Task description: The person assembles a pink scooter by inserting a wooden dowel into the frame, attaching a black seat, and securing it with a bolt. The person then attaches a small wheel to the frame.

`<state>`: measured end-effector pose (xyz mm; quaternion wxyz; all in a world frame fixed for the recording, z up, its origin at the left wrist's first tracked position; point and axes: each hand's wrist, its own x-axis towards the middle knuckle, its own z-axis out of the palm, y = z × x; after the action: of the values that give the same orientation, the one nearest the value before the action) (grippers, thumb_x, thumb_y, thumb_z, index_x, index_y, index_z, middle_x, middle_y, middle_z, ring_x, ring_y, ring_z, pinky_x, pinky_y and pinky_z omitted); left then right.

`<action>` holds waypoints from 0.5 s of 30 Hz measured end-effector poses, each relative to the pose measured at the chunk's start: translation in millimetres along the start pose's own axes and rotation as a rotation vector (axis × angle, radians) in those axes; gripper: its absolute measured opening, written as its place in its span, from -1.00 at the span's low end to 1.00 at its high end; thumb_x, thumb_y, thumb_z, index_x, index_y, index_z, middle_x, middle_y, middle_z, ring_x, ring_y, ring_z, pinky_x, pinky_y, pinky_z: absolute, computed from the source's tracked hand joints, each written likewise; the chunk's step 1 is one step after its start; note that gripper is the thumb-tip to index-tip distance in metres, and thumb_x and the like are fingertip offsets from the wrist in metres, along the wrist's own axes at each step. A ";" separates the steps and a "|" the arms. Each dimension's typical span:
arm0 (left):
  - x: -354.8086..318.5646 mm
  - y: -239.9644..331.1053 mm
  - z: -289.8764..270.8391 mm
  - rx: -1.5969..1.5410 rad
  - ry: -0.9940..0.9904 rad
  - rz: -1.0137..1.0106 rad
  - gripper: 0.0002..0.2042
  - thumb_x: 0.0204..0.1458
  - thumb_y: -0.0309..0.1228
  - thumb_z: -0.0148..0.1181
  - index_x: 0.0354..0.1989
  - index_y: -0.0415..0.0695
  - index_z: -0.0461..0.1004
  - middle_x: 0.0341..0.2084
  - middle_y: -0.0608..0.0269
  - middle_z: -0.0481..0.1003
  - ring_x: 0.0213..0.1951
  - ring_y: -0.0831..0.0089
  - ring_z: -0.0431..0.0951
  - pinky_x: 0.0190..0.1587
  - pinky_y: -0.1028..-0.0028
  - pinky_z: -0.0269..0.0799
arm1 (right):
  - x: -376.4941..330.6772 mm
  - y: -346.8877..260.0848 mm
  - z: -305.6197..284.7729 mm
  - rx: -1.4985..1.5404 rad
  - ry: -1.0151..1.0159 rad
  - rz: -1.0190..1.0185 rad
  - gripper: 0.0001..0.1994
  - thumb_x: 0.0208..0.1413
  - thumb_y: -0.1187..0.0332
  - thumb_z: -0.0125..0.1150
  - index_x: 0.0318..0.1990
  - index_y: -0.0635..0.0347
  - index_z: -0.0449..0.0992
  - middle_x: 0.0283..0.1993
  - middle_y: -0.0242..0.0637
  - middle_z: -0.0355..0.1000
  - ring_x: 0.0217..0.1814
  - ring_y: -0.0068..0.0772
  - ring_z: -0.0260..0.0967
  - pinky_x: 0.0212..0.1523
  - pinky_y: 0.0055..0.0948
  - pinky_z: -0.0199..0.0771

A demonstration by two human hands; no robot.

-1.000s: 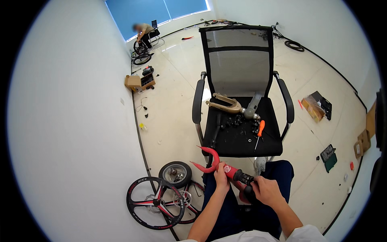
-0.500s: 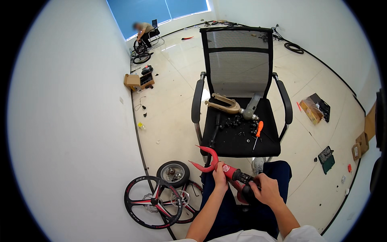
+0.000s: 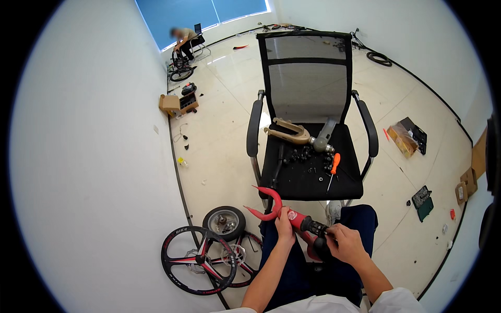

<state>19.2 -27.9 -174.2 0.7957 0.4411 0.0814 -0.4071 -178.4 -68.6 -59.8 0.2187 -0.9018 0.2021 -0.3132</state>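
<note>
Across my lap lies a red frame piece (image 3: 297,219) with a curved two-pronged fork at its left end and a black collar (image 3: 314,227) on its right end. My left hand (image 3: 284,225) is closed around the red tube just behind the prongs. My right hand (image 3: 344,242) is at the collar's end, fingers pinched together; what is between them is too small or hidden to make out. A rounded black part shows beneath the right hand, beside another red section (image 3: 312,253).
Before me stands a black mesh chair (image 3: 308,182) bearing a tan fork (image 3: 292,134), an orange-handled screwdriver (image 3: 335,166) and small black parts. Wheels (image 3: 168,261) lie at lower left. Boxes (image 3: 402,141) and a green case (image 3: 425,209) lie right. Another person (image 3: 183,41) sits far left.
My right hand's fingers have shifted slightly at the black collar's end, uncovering a little more of it. The left hand keeps its hold. The view has tilted slightly.
</note>
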 end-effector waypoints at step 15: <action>-2.2 6.7 10.1 0.041 -0.073 0.013 -0.86 0.12 -0.28 0.09 -0.33 -0.05 0.34 -0.49 0.42 0.36 -0.40 0.55 0.46 -0.25 0.44 0.44 | -9.5 14.9 8.9 -0.051 0.060 -0.063 -0.78 -0.01 0.49 0.29 -0.19 0.26 0.43 -0.33 -0.22 0.40 -0.45 -0.24 0.44 -0.48 -0.41 0.46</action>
<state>20.2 -32.6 -162.8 0.7915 0.4427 0.0411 -0.4194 -182.9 -73.7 -78.3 0.1795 -0.9033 0.1881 -0.3413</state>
